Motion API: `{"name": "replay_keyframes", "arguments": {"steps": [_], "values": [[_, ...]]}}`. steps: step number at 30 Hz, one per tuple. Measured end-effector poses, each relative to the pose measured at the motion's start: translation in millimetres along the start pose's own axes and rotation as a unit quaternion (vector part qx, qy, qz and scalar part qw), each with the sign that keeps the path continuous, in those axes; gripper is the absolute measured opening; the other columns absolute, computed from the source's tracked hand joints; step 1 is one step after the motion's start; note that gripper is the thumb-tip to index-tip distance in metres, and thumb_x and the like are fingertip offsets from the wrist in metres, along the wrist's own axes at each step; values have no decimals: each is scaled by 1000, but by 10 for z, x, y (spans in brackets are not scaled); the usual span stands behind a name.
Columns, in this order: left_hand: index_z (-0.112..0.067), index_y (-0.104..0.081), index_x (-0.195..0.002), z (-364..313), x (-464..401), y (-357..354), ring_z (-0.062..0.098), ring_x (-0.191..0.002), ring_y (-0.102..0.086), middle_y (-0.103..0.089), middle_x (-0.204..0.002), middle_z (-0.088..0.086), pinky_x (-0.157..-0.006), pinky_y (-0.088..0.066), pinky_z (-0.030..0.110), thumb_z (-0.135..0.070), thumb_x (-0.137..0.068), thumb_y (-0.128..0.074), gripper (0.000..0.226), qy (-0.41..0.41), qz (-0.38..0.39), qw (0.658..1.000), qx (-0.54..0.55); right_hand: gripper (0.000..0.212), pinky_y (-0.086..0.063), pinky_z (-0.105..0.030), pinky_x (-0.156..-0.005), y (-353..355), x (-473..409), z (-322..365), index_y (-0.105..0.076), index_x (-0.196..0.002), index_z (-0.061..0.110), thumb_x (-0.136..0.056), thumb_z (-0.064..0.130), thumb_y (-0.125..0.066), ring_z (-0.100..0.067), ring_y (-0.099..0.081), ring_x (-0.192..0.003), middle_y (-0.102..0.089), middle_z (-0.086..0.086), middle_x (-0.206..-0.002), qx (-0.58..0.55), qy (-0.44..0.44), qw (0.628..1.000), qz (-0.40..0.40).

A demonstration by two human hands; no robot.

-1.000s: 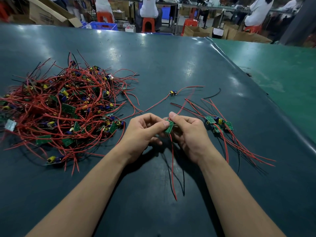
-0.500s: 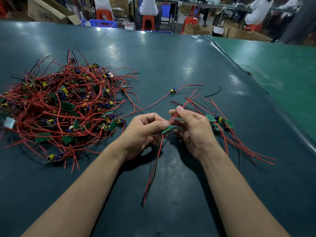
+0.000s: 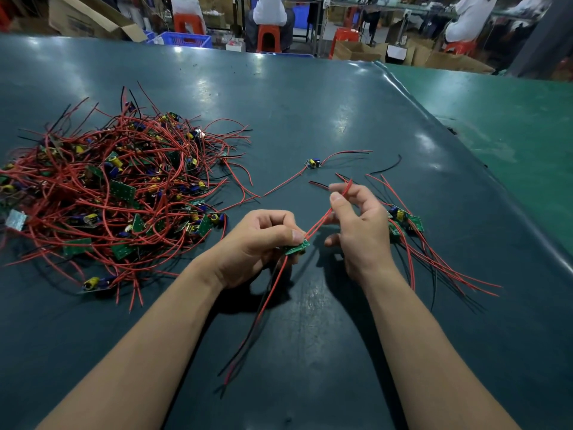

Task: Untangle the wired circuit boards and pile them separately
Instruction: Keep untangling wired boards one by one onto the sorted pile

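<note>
A big tangle of red-wired green circuit boards (image 3: 117, 193) covers the left of the dark table. My left hand (image 3: 257, 243) pinches one small green board (image 3: 298, 247) between thumb and fingers at the table's middle. Two red wires (image 3: 322, 218) run up from that board into my right hand (image 3: 356, 225), which pinches them between thumb and forefinger. A red and a black wire (image 3: 257, 321) trail from the board toward me. Behind my right hand lies a small pile of separated boards (image 3: 403, 221) with wires fanned right.
A single wired board (image 3: 313, 163) and a loose black wire (image 3: 387, 166) lie farther back on the table (image 3: 310, 97). A green surface (image 3: 511, 125) adjoins on the right. Beyond are cardboard boxes, red stools and seated people.
My right hand has slid up and away along the two red wires, drawing them straight. My left hand keeps hold of the board, and the trailing wires have swung left.
</note>
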State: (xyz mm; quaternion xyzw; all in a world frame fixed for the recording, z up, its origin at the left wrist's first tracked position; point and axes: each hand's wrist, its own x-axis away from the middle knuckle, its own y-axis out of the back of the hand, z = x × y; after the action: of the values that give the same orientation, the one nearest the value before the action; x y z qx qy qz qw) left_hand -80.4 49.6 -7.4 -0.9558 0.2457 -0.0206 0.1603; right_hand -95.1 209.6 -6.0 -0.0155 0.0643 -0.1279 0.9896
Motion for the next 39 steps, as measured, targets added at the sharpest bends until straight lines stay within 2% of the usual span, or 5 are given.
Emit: {"name": "replay_keyframes", "arguments": {"steps": [19, 23, 27, 36, 39], "values": [[-9, -46, -64, -12, -11, 36, 12, -50, -49, -53, -57, 3, -48, -44, 19, -13, -60, -68, 23, 9, -7, 999, 37, 15, -42, -20, -35, 11, -9, 11, -62, -102, 15, -103, 14, -47, -12, -53, -37, -65, 4, -64, -20, 83, 995, -49], [-14, -63, -59, 9, -54, 23, 11, -51, -55, -59, -60, 2, -51, -47, 20, -6, -73, -64, 16, -16, -80, 995, 59, 34, -33, -16, -33, 15, -22, 67, -64, -98, 10, -98, 42, -50, -11, -48, -36, -62, -3, -56, -91, -125, 985, 83], [-15, -65, -61, 29, -51, -8, 12, -62, -62, -66, -67, 3, -64, -52, 25, -5, -76, -69, 19, -25, -63, 997, 25, 22, -25, -13, -35, -17, 74, 39, -74, -81, 13, -95, 23, -60, -3, -34, -38, -46, 3, -50, -93, -125, 966, 209], [-9, -44, -63, -20, -6, 16, 11, -50, -48, -54, -59, 2, -48, -45, 19, -5, -66, -64, 21, 25, -27, 999, 36, 23, -22, -13, -33, 126, -77, 110, -68, -83, 7, -99, 17, -54, -3, -30, -35, -43, 6, -48, -162, -85, 983, 22], [-9, -56, -61, -35, -12, 13, 12, -51, -51, -56, -60, 3, -49, -44, 19, -9, -64, -70, 14, 17, -37, 998, 46, 25, -22, -13, -34, 110, -84, 95, -65, -85, 8, -101, 21, -51, -5, -34, -35, -47, 5, -51, -196, -77, 977, -18]]}}
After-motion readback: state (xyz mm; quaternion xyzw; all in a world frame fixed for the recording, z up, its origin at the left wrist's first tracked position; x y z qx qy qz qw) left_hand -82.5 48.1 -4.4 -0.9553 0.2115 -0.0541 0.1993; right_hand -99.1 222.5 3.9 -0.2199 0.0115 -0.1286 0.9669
